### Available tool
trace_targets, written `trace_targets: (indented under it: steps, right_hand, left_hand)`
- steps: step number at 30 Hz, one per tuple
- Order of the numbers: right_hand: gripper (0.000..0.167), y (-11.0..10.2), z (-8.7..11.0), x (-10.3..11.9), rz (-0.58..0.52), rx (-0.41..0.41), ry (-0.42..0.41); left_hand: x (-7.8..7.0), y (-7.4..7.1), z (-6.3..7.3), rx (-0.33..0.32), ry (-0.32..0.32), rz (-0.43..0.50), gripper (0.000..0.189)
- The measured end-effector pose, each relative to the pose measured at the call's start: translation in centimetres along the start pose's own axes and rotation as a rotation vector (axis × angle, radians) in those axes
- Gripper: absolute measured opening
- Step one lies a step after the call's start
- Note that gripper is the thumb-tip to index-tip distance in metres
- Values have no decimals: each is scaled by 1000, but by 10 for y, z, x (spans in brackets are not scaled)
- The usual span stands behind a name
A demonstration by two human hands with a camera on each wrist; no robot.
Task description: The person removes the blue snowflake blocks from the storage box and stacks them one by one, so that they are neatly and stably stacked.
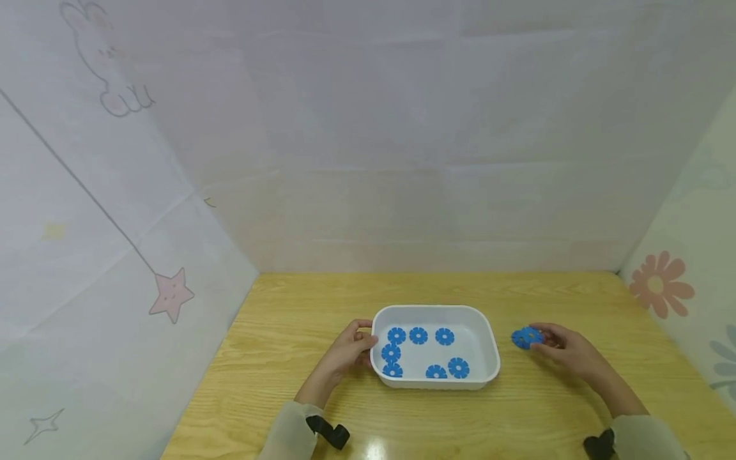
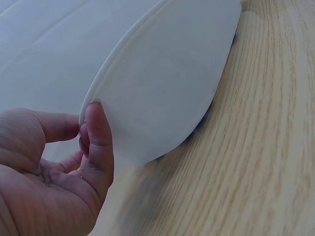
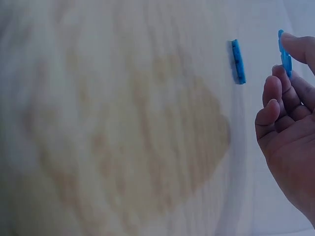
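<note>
My left hand (image 1: 347,348) pinches the left rim of a white plastic tub (image 1: 482,335). In the left wrist view, the thumb and fingers of the left hand (image 2: 59,172) meet across the rim of the tub (image 2: 162,83). Several blue notched disc pieces (image 1: 445,337), shaped like snowflakes, lie in the tub. To the right of the tub, my right hand (image 1: 566,348) pinches a blue notched disc (image 1: 535,335). In the right wrist view this held disc (image 3: 285,56) stands edge-on between thumb and fingers. Another blue disc (image 3: 238,62) lies on the tabletop, apart from the hand.
A yellow wood-grain table (image 1: 270,319) carries the tub. Pale printed sheets (image 1: 368,160) rise behind the table and on both sides. Black straps (image 1: 329,432) sit on the wrists over light sleeves.
</note>
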State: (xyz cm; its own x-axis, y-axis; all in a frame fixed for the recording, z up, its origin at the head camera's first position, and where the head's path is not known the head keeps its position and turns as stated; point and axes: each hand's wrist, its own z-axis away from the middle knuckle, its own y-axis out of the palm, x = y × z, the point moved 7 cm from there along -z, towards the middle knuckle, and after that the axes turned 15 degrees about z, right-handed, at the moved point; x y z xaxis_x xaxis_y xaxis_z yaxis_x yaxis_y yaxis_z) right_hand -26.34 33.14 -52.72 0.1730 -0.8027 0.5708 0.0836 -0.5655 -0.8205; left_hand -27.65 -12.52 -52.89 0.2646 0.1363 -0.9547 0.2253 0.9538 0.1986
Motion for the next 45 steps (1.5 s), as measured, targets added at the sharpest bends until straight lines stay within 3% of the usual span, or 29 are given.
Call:
trace_targets:
  steps: [13,26,45]
  right_hand:
    - [58,7,-6,-10,35,54,35]
    - [60,9,-14,-15,50,106,18]
    - [59,10,-16,-10,99,114,16]
  left_hand:
    - [1,0,0,-1,6,3,44]
    - [-1,1,0,4,1,6,45]
    - [2,0,1,3,8,3,46]
